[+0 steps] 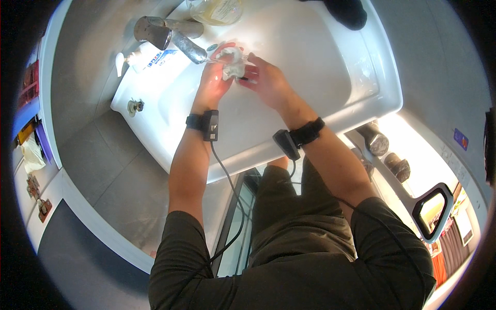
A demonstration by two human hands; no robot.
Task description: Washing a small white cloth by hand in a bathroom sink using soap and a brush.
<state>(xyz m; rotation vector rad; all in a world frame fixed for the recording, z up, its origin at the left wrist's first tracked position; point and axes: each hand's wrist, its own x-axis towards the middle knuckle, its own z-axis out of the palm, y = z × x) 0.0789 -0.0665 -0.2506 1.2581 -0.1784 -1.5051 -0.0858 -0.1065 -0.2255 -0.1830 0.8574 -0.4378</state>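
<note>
My left hand (214, 81) is under the tap, cupped round a crumpled white wet thing (236, 69) with a ring-like opening; whether it is cloth I cannot tell. From the other side, the bent fingers of my right hand (271, 85) touch its edge. A small dark bit shows by the right fingertips. Both hands are over the white washbasin (305, 62). Right beside the left fingers ends the spout of the metal tap (188, 47), and clear water seems to run from it.
On the basin's back ledge stand a white pump bottle (147, 57) and a clear bottle of yellowish liquid (217, 10). A dark cloth item (349, 13) hangs over the far right rim. A metal fitting (135, 107) sits at the left. Cables run from both wrist bands.
</note>
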